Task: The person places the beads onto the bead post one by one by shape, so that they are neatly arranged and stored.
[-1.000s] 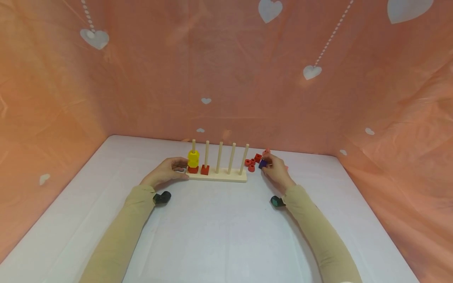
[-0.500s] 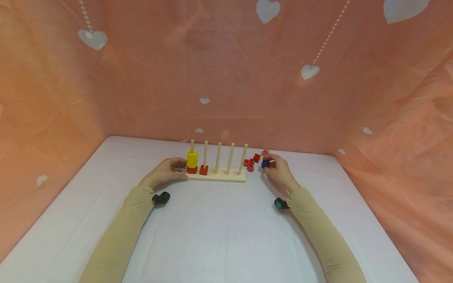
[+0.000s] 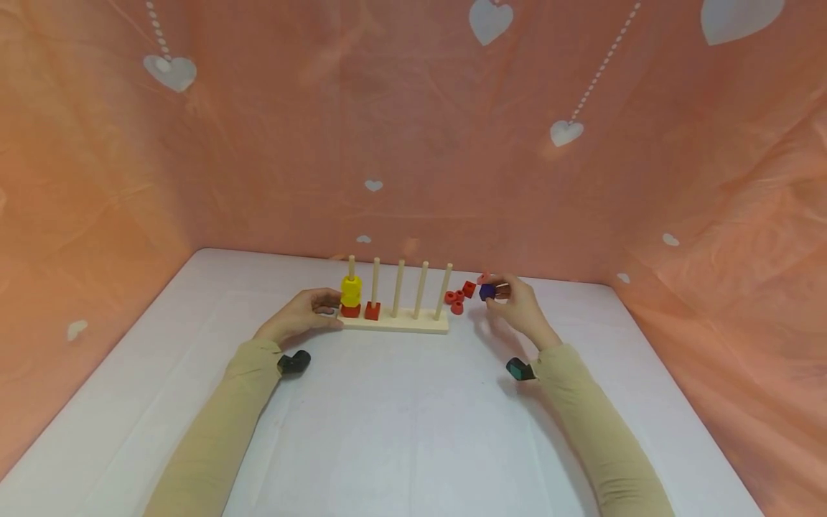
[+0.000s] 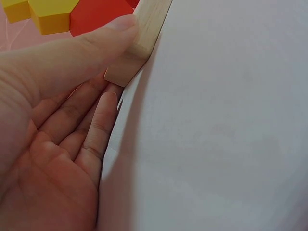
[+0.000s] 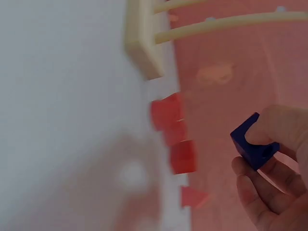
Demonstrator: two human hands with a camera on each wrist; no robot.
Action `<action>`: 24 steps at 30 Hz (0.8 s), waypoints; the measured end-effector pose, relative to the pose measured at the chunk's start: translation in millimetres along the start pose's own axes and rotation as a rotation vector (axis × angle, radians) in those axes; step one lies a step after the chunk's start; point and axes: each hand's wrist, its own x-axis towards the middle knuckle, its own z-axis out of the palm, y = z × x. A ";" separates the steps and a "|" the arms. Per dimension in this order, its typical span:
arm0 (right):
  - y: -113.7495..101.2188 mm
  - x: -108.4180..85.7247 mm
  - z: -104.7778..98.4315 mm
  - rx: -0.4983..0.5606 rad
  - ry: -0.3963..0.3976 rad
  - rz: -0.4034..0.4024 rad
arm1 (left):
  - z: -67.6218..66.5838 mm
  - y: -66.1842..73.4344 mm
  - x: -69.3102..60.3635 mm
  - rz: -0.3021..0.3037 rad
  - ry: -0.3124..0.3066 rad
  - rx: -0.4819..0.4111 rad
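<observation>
A wooden base [image 3: 413, 324] with several upright pegs stands on the table; its leftmost peg carries yellow pieces [image 3: 351, 291] above a red one, and the second peg has a red block [image 3: 372, 311] at its foot. At the base's left end my left hand [image 3: 300, 314] grips it, the thumb [image 4: 120, 26] on the wood in the left wrist view. Right of the base, my right hand [image 3: 520, 309] pinches a dark blue block [image 5: 252, 147] between thumb and fingers, held above the table in the right wrist view.
Several small red pieces [image 3: 456, 308] and a red cube [image 3: 469, 289] lie between the base and my right hand. A pinkish piece [image 3: 482, 278] is partly behind that hand. An orange curtain [image 3: 413, 143] with hearts rises behind the white table [image 3: 413, 416].
My right hand has moved to the right and lifted with the blue block in its fingers. The left hand keeps its hold on the base's end.
</observation>
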 end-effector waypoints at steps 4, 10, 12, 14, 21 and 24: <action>-14.1 2.2 -10.5 0.017 0.033 -0.091 | 0.7 -0.5 0.1 0.003 -0.001 0.000; -43.1 9.5 -16.3 0.098 0.053 -0.150 | 1.4 -2.8 0.9 0.007 -0.002 0.002; -53.9 12.2 -15.4 0.120 0.059 -0.155 | 1.4 -3.7 1.3 0.003 -0.003 0.004; -66.5 14.6 -13.3 0.153 0.063 -0.171 | 1.1 -3.6 0.9 -0.005 -0.002 0.007; -129.8 14.3 1.4 0.249 0.052 -0.263 | -0.9 1.6 -2.3 -0.015 -0.006 0.003; -144.3 16.9 13.3 0.304 0.040 -0.296 | -1.1 1.3 -2.5 -0.021 -0.012 -0.013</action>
